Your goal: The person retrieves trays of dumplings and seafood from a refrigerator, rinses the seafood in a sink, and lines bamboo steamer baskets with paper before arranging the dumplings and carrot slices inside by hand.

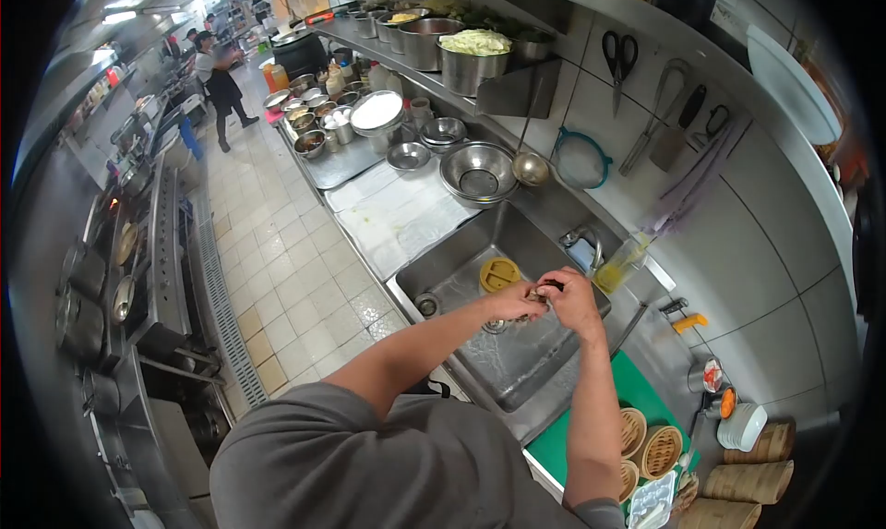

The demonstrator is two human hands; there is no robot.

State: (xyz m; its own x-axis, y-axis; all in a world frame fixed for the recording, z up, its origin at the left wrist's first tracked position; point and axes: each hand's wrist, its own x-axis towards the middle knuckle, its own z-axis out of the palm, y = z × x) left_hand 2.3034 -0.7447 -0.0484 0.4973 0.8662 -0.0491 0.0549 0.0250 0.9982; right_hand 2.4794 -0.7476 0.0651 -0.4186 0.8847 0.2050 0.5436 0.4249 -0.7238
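Bamboo steamers [660,451] are resting nearest. Beyond, the left hand [514,301] and right hand [574,300] are pinching a small item [551,285], its kind unclear, above the sink [503,367], where a yellow disc [499,272] is lying. Far off, a co-worker [220,84] is standing.

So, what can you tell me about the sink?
The sink is a deep, roughly rectangular basin that looks like stainless steel, set into the counter beside the tiled wall. Its floor looks wet and shiny. A slotted yellow disc lies inside, and a round metal fitting, perhaps a drain, sits near one corner. A tap stands on the wall side. The left hand and right hand are above it, hiding part of its inside.
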